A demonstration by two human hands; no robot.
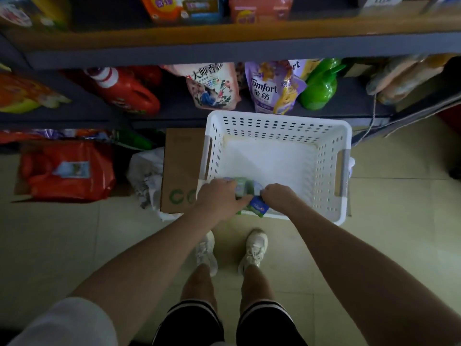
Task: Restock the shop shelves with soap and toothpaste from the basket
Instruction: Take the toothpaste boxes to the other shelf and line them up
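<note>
Head cam: both hands (222, 196) (278, 197) grip packets (245, 188) in basket (331, 171) w/ box (182, 168) beside

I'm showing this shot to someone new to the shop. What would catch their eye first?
The white perforated basket on the floor before the shelves, almost bare inside. At its near edge the left hand and right hand grip the green and blue packets. Behind it, on the low shelf, stand a purple Comfort pouch, a bright green bottle and a red jug.
</note>
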